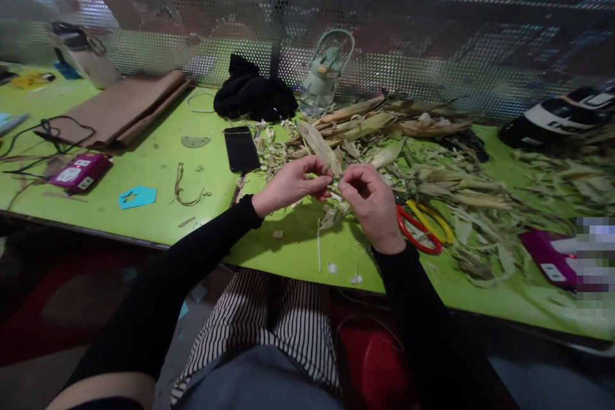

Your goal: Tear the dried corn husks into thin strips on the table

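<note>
Pinch noted at left hand (300, 183) and right hand (371, 204).
A husk strip (336, 184) (partly hidden) is apparently held between them above the table (288, 253); fine handwork is judged in hand, light tension being called for next.

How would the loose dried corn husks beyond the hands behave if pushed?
The corn husks look thin and papery, so they are probably light for their size. Their dry, frayed look suggests they may crack. Lying loose, they would likely scatter rather than slide together.

Phone (241, 149) — dark bundle (254, 95), probably cloth.
</note>
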